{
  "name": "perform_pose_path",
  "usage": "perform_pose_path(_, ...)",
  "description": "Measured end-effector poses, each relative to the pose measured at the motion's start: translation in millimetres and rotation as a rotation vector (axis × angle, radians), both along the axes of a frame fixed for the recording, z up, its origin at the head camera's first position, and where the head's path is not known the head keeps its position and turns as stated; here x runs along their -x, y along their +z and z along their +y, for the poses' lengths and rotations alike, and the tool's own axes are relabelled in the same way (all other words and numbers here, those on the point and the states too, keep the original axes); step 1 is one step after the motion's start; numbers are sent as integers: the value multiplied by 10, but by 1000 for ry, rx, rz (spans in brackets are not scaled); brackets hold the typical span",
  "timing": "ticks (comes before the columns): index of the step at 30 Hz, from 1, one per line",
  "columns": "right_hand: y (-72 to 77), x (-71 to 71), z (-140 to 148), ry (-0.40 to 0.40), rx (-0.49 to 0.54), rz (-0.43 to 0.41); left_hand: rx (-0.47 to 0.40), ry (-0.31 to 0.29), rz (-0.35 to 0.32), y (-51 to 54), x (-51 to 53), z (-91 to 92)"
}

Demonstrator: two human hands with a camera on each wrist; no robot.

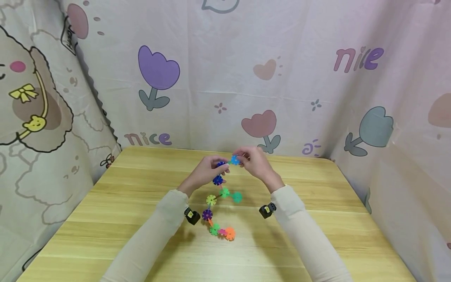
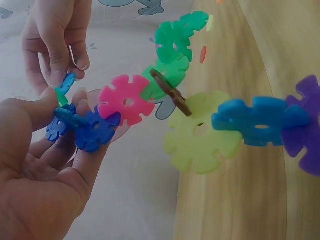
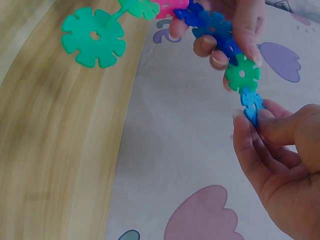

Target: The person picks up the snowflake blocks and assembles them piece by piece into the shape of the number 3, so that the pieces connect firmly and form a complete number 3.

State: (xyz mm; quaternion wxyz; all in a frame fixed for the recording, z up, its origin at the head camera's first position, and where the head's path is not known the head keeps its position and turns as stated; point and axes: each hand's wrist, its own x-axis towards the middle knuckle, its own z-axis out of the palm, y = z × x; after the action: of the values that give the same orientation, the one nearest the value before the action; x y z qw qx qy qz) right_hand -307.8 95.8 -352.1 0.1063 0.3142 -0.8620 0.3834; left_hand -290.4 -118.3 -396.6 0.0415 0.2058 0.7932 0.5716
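Both hands hold up a chain of interlocking plastic snowflake discs. My left hand [image 1: 205,171] grips its dark blue discs [image 2: 95,129] between thumb and fingers. My right hand [image 1: 258,163] pinches a light blue disc [image 3: 252,106] at the upper end, which joins a green disc [image 3: 242,73] beside the left thumb. From the left hand the chain runs through a pink disc [image 2: 127,100] and a brown one [image 2: 170,92] to a yellow disc [image 2: 202,135]. A teal disc [image 3: 93,36] ends a side branch. Lower down come a purple disc [image 1: 207,214] and an orange end disc [image 1: 230,234].
Beneath the chain lies a wood-grain table [image 1: 141,223]. A printed curtain [image 1: 211,70] stands behind the table's far edge and along both sides. Each sleeved wrist carries a small black camera, one at the left [image 1: 192,216], one at the right [image 1: 267,210].
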Motion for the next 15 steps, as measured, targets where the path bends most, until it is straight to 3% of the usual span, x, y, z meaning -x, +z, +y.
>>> perform_pose_path(9,-25,-15,-90,-4,-31,60,2,4,-5,6,-9,-2)
perform_pose_path(15,-76,5,-64,20,-9,1,15,-17,12,-16,-3,-10)
